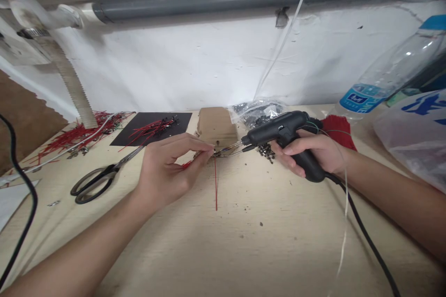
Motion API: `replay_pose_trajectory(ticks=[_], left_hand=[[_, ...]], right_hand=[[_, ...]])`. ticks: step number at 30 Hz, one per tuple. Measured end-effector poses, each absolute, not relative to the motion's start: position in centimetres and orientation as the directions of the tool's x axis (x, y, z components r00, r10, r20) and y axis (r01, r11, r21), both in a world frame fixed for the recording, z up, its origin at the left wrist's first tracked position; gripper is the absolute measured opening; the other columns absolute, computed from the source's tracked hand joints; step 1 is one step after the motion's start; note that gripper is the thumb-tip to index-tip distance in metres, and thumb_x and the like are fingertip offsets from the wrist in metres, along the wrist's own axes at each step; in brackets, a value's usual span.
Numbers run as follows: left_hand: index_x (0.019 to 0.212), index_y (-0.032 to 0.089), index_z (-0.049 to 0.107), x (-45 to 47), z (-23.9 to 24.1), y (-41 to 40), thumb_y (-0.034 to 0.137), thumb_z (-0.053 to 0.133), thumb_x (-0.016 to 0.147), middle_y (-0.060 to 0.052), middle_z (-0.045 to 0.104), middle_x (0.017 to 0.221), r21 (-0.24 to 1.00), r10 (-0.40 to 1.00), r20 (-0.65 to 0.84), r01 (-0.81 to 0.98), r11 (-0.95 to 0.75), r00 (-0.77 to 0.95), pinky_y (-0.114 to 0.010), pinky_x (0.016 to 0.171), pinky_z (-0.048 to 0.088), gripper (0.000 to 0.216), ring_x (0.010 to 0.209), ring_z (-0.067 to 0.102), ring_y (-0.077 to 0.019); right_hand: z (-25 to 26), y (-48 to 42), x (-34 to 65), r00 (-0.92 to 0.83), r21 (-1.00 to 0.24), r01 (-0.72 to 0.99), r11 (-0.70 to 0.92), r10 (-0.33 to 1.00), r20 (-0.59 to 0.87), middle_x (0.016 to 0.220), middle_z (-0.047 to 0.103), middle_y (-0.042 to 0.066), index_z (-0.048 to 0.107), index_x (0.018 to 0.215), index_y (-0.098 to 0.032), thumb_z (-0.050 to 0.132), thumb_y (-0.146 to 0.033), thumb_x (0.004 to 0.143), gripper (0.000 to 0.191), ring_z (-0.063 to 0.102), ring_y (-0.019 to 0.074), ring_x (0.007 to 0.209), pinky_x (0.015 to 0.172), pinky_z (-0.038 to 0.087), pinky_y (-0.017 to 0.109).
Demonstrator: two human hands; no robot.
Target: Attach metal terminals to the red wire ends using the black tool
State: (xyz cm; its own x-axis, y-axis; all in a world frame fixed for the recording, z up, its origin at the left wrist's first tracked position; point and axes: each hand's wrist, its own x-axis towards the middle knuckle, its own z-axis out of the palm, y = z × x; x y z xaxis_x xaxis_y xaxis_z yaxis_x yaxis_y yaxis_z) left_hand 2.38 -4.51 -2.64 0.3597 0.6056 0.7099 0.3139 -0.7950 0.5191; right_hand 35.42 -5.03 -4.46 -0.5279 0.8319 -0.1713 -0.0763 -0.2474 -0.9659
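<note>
My right hand [313, 151] grips a black soldering gun [284, 130] around its handle, with the tip pointing left. A thin metal tube runs along beneath its barrel toward the same spot. With thumb and forefinger pinched together, my left hand [170, 162] holds a tiny dark part at the gun's tip. From there a red wire [216, 185] hangs down toward the tabletop. The part itself is mostly covered by my fingertips. Just behind the tip lies a brown cardboard piece [218, 125] with a small dark mark.
On the left are black-handled scissors [95, 183], a black sheet [127, 130] bearing red-wired parts, and a larger red wire pile [66, 141]. Behind the gun sits a clear bag [258, 109] of dark parts. A plastic bottle [376, 74] leans at right; a black cord [365, 232] trails from the gun.
</note>
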Motion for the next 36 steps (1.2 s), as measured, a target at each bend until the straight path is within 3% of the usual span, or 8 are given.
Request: replay_pose_trajectory(ticks=[36], left_hand=[[0.093,0.022,0.079,2.32,-2.71,-4.55,0.005,0.078,0.083,-0.001,0.080,0.087,0.522,0.611,0.706,0.320,-0.791,0.359,-0.032,0.069,0.060,0.020,0.077,0.074,-0.0166]], right_hand=[[-4.57,-5.04,35.50,-0.530,-0.966,-0.072,-0.247,0.830,-0.173,0.061,0.064,0.000,0.067,0.082,-0.016,0.072,-0.028,0.082,0.012,0.057,0.0129,0.042,0.040,0.043,0.023]])
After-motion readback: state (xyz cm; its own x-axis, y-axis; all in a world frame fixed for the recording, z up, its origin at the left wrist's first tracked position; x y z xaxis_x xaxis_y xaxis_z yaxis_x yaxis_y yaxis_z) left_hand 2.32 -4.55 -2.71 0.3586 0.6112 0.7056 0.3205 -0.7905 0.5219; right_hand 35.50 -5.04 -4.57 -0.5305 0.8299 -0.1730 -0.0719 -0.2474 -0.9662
